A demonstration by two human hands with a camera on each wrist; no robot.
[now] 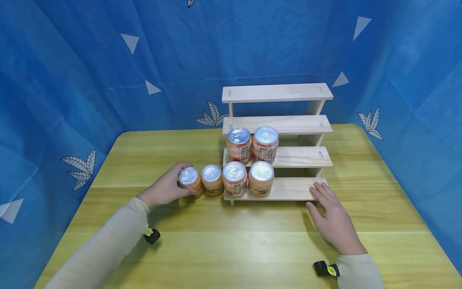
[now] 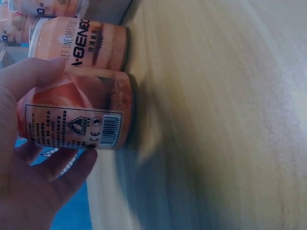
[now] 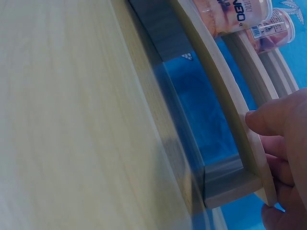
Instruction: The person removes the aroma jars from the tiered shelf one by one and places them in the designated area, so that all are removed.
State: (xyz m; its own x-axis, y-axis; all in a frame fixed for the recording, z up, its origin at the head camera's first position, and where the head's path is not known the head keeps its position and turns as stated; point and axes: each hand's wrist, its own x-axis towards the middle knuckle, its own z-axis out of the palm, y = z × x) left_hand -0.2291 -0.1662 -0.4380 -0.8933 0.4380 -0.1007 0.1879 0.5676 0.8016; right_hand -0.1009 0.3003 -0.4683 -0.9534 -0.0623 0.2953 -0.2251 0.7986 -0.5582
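Observation:
My left hand [image 1: 167,186] has thumb and fingers around the leftmost orange can [image 1: 190,181], which stands upright on the table with a silver lid. In the left wrist view, the can [image 2: 76,115] shows a barcode label. Right beside it stands a second can [image 1: 212,180]. On the bottom step of a wooden tiered shelf [image 1: 292,188] are two more cans, a left one [image 1: 234,179] and a right one [image 1: 262,178]. My right hand [image 1: 332,218] rests on that step's right end, fingers extended on top, the thumb by the front edge.
Two cans, one on the left [image 1: 239,145] and one on the right [image 1: 265,143], stand on the shelf's second step. Above them are a third step [image 1: 278,124] and a top step [image 1: 278,92]. A blue curtain [image 1: 173,60] surrounds the wooden table [image 1: 231,249].

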